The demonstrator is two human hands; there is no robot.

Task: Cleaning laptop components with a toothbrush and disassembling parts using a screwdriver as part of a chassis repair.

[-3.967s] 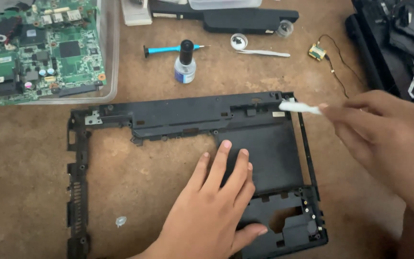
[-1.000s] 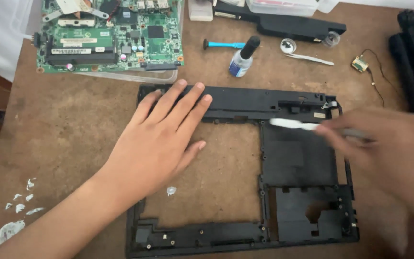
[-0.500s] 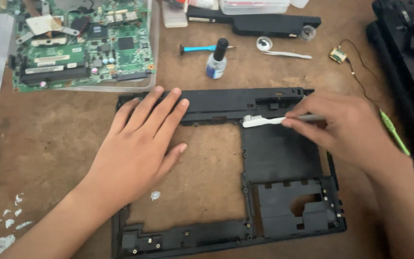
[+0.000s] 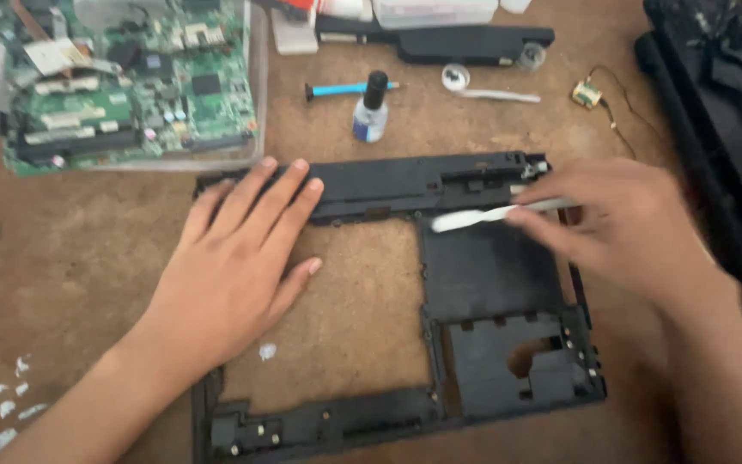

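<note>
One view, head | your left hand (image 4: 238, 258) lies flat and open, holding nothing, pressing the black frame (image 4: 405, 185) as before | your right hand (image 4: 620, 219) pinches the white brush (image 4: 474, 216), tip slid a bit left | bare brown table (image 4: 88, 249) left of your left hand; bottle (image 4: 371, 107) just past your fingers.

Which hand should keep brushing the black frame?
Probably the right hand: it holds the white brush against the black frame. The left hand lies flat, pinning the frame.
</note>
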